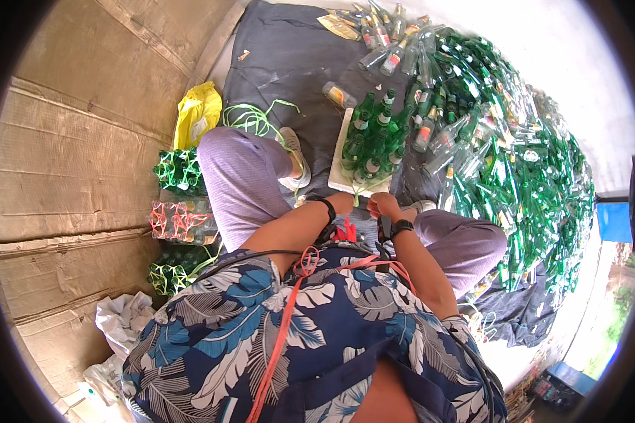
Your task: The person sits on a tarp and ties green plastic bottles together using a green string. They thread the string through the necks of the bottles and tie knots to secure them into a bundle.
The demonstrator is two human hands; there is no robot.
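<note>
A group of green glass bottles (375, 137) stands upright, packed together on a white foam board (339, 153) before me. Green plastic strapping (357, 190) runs round the near side of the group and comes down between my hands. My left hand (343, 203), at the board's near edge, is closed on one part of the strapping. Just to its right, my right hand (383, 204) is closed on the strapping too, its fingers partly hidden. Both wrists bear dark bands.
A large heap of loose bottles (529, 174) fills the right side. Bundles tied with green and red strapping (182, 221), a yellow bag (198, 113) and a cardboard wall (84, 158) are on the left. A clear bottle (339, 95) lies beyond the board. Loose green strapping (254, 117) lies by my left knee.
</note>
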